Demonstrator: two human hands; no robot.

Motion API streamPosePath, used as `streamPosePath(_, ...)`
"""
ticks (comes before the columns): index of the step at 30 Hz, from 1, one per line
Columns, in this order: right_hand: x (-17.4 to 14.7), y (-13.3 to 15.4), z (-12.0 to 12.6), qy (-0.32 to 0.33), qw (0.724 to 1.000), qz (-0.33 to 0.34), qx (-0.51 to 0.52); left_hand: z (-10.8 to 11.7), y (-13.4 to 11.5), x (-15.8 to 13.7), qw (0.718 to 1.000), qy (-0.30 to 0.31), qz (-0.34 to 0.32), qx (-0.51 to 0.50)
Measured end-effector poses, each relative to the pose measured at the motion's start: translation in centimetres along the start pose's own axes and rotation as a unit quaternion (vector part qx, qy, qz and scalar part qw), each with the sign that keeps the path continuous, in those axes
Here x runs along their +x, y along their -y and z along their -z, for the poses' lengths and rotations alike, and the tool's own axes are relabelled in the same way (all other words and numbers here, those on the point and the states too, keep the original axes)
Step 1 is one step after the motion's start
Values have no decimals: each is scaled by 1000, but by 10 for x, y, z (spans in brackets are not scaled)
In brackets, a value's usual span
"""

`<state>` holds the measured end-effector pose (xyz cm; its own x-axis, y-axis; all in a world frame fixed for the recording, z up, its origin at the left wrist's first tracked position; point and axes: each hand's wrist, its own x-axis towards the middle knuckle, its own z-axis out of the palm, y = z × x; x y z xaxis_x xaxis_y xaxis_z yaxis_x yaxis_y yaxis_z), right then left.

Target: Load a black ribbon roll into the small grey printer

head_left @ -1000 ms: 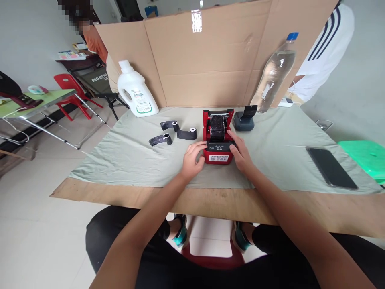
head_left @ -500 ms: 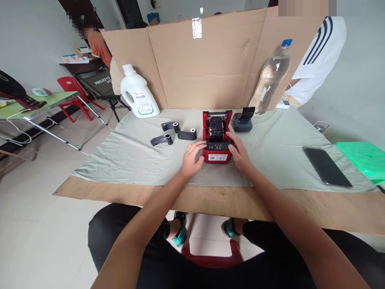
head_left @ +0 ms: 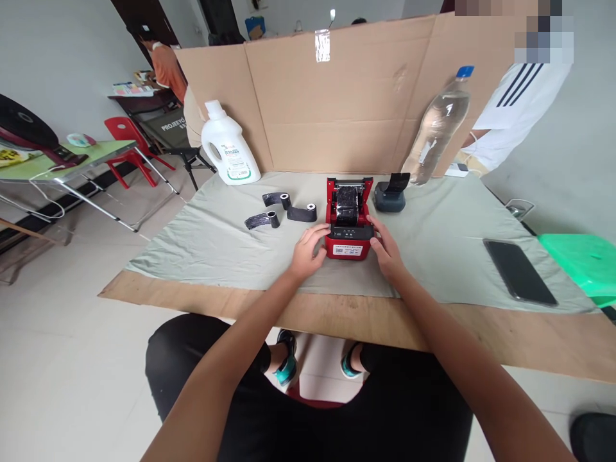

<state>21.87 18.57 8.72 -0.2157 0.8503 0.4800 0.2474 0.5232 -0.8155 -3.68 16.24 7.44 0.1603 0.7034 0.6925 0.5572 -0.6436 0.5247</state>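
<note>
In the head view a small red and black label printer (head_left: pixel 348 250) stands on the cloth, its lid raised and a black roll (head_left: pixel 347 204) inside. My left hand (head_left: pixel 309 251) holds its left front corner, with fingertips at the black panel. At the right side my right hand (head_left: pixel 385 249) rests with index finger and thumb against the casing. To the left lie three loose black rolls with tails let out: one (head_left: pixel 273 219) nearer, one (head_left: pixel 303 213) by the printer and one (head_left: pixel 285 201) behind. Close behind on the right sits a small dark device (head_left: pixel 389 197) with a black strip sticking up.
A cardboard screen (head_left: pixel 337 128) closes off the back, with a white detergent jug (head_left: pixel 233 154) at left and a water bottle (head_left: pixel 440 128) at right. A phone (head_left: pixel 520 271) lies on the right. Beyond are a green stool (head_left: pixel 580 263) and two other people.
My right hand has slid off the printer's front panel toward its right side. My left hand keeps its place. The whole view has shifted slightly.
</note>
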Motion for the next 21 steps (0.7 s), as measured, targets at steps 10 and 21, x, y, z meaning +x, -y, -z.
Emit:
streamPosePath(10,-4,4,-4,9,1000,-10,20,1,0,0,1000,-4,-11,-1)
streamPosePath(21,-4,2,0,24,1000,-3,-2,3,-2,-1,999,-1,-4,-42)
